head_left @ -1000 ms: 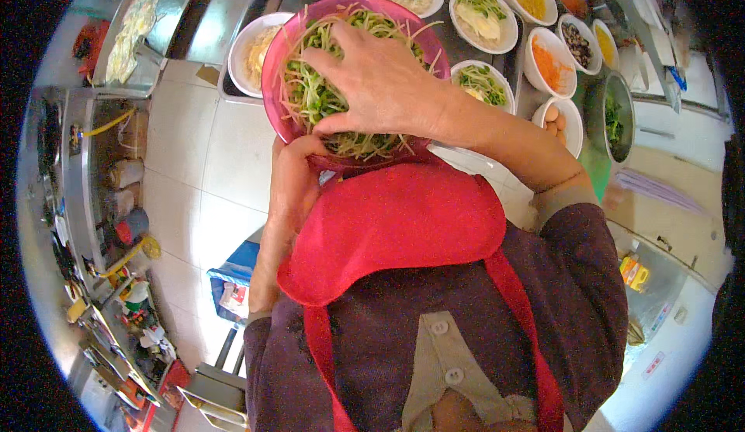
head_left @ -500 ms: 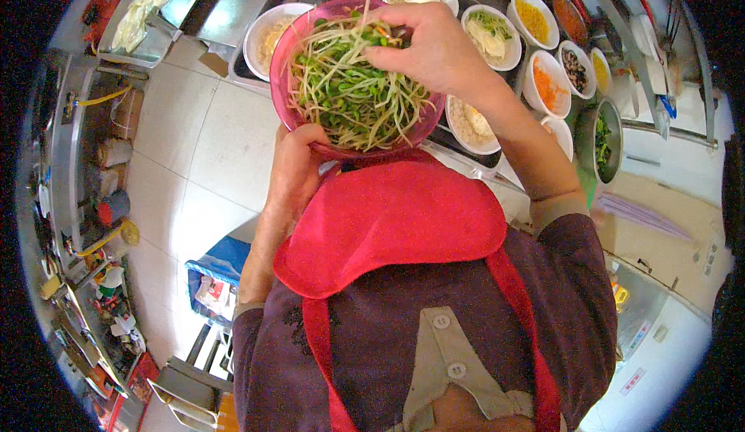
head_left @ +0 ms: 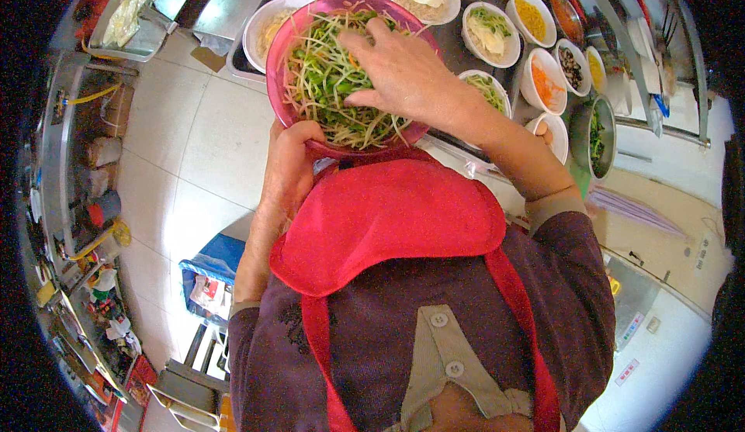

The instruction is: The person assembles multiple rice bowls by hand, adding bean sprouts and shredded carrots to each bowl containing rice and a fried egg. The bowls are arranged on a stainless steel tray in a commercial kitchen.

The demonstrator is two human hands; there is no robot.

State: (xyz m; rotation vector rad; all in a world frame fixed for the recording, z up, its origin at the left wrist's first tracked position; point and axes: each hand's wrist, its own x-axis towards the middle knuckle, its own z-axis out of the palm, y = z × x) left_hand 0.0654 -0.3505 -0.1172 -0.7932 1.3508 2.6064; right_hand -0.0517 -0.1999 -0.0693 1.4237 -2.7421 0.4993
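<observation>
Pink plastic bowl just in front of a red apron, heaped with green sprouts. Gripped at the near-left rim by the left hand, thumb over the edge. Moved now from the bowl's far-right side to the middle of the heap: right hand, thumb and fingers spread apart, clasping nothing visible. Suggests sprout-handling still under way, with white bowls just beyond.

— See anything on the left?
— Yes: a blue bin on the floor, well apart from a yellow tube.
— And right?
— Got a lilac bundle against a beige surface.
</observation>
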